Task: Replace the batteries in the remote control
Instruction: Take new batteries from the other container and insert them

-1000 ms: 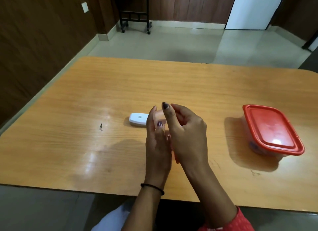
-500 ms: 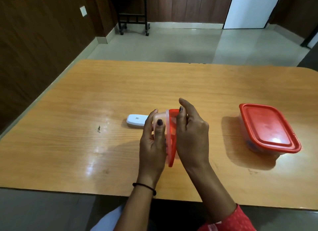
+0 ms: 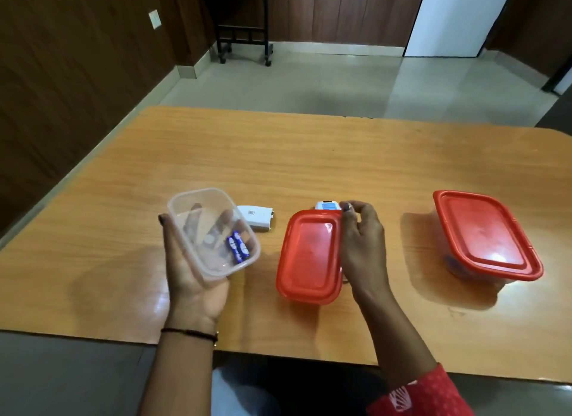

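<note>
1. We see the remote control (image 3: pixel 327 205) lying on the table (image 3: pixel 309 155), its blue-and-white end poking out just behind the red lid (image 3: pixel 311 256); most of its body is hidden, so we can't tell how it lies.
2. The white battery cover (image 3: pixel 256 218) rests on the table to the left of the lid, apart from the remote. We judge the compartment is open and waiting for cells.
3. Two blue batteries (image 3: pixel 237 247) lie side by side in the near corner of the clear tub (image 3: pixel 213 231), left of the lid. The tilt probably rolled them there, handy for picking out.
4. Our left hand (image 3: pixel 193 270) cradles the tub from beneath, palm up and fingers spread under its base, so its open mouth faces us.
5. Our right hand (image 3: pixel 360 245) pinches the lid's right edge between thumb and fingers, the lid low over the table or touching it. We take it that we are parking it out of the way; it may end up covering the remote.
6. Well to the right of the lid, a second tub (image 3: pixel 486 234) sits closed under its own red lid, perhaps meant for the other set of cells; its contents are not readable from here.
</note>
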A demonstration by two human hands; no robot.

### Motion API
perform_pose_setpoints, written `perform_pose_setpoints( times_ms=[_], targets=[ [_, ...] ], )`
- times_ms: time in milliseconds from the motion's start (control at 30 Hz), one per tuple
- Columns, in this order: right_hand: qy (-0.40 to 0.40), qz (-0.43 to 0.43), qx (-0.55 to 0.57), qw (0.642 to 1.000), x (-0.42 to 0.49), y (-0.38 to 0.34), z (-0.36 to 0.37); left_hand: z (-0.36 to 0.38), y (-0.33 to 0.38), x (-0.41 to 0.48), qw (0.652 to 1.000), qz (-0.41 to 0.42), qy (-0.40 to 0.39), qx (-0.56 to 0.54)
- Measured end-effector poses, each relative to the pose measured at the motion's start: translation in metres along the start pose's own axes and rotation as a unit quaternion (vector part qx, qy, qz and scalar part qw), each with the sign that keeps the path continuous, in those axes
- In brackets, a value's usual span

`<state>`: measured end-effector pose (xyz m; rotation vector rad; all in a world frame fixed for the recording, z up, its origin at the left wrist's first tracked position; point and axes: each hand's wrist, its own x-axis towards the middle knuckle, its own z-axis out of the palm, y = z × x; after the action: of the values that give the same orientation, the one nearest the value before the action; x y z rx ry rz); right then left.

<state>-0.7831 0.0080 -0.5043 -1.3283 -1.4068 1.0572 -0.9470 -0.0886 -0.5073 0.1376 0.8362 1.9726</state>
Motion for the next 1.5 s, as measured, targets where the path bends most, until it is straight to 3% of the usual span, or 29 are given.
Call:
perform_pose_setpoints(
  times_ms=[233,333,433,533,600,700,800,967,1133,1267,1367,1500],
  targets=[
    [-0.166,0.044,-0.054,0.984,-0.031,0.007,0.053,-0.019,0.028,0.000,0.999,0.010,0.049,-0.005],
    [-0.181,-0.022,-0.157,0.971,-0.037,0.007,0.060,-0.023,0.031,0.001,0.999,0.016,0.035,0.020],
    [-0.127,-0.157,-0.269,0.942,-0.041,0.005,0.061,-0.026,0.030,0.003,1.000,0.005,-0.006,0.014],
    [-0.107,-0.293,-0.229,0.922,-0.043,-0.007,0.059,-0.027,0.028,0.004,0.998,-0.012,-0.042,0.052],
    [-0.177,-0.344,-0.203,0.899,-0.044,-0.017,0.057,-0.025,0.025,0.003,0.993,-0.026,-0.060,0.097],
    [-0.286,-0.340,-0.257,0.858,-0.045,-0.022,0.055,-0.025,0.022,0.002,0.978,-0.059,-0.083,0.183],
    [-0.301,-0.342,-0.302,0.838,-0.044,-0.022,0.053,-0.025,0.020,0.003,0.969,-0.066,-0.096,0.216],
    [-0.297,-0.355,-0.296,0.836,-0.047,-0.020,0.055,-0.026,0.015,0.007,0.974,-0.078,-0.087,0.196],
    [-0.284,-0.281,-0.157,0.903,-0.039,-0.023,0.047,-0.025,0.020,0.009,0.984,-0.035,-0.005,0.176],
    [-0.224,-0.147,0.008,0.963,-0.028,-0.025,0.035,-0.027,0.024,0.010,0.989,-0.004,0.078,0.125],
    [-0.208,-0.040,0.122,0.970,-0.025,-0.025,0.029,-0.038,0.025,0.016,0.976,0.044,0.171,0.131],
    [-0.229,0.020,0.158,0.960,-0.025,-0.022,0.024,-0.046,0.029,0.019,0.927,0.110,0.252,0.255]
  ],
)
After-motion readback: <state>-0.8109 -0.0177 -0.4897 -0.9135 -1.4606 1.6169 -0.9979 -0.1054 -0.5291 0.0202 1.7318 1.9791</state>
